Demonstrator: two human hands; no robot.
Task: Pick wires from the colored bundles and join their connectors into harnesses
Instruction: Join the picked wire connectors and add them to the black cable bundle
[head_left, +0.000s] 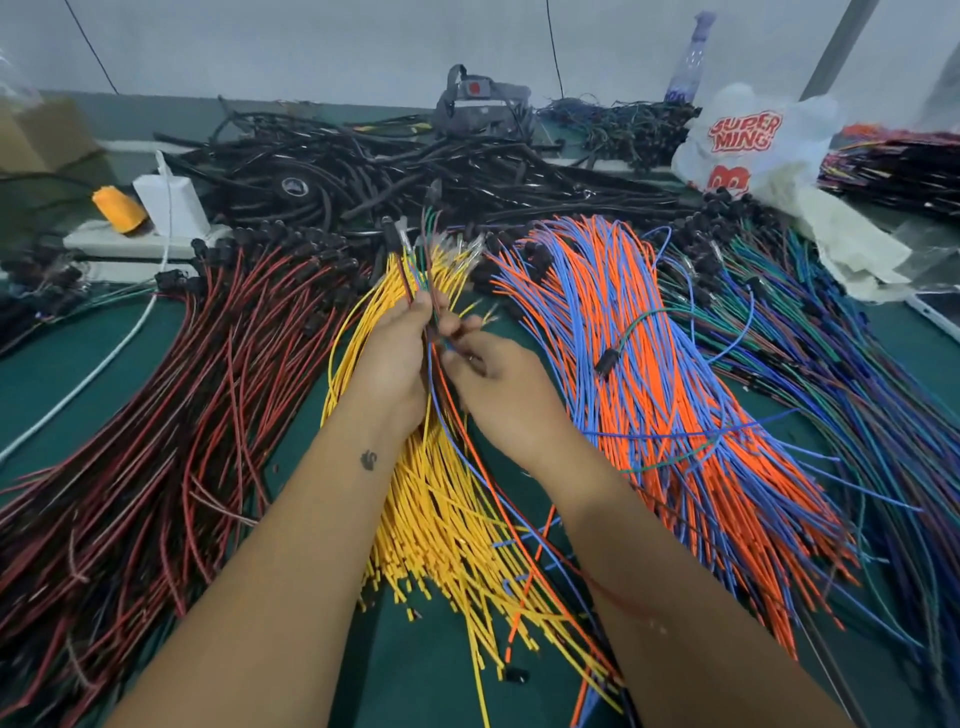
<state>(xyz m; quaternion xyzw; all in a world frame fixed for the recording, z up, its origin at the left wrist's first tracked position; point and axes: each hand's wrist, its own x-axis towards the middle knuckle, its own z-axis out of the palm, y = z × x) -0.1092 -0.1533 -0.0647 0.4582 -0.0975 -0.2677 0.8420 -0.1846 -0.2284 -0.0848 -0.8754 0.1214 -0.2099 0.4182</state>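
The left hand (400, 353) grips a small gathered set of wires (423, 270) upright over the middle of the bench (78, 374), their tips fanning up above the knuckles; the right hand (488, 374) pinches one strand just beside it, fingers (465, 327) curled in close. This looks like the gathering step, with joining not yet begun. Next comes lining up the ends so the connectors meet, which calls for a steady pinch. The yellow bundle (457, 519) lies directly under both hands, the red and black bundle (171, 415) towards the left edge, the orange and blue bundle (649, 389) to the right. Loose strands trail across the wrists and could snag; a black cable heap (389, 176) crowds the far edge
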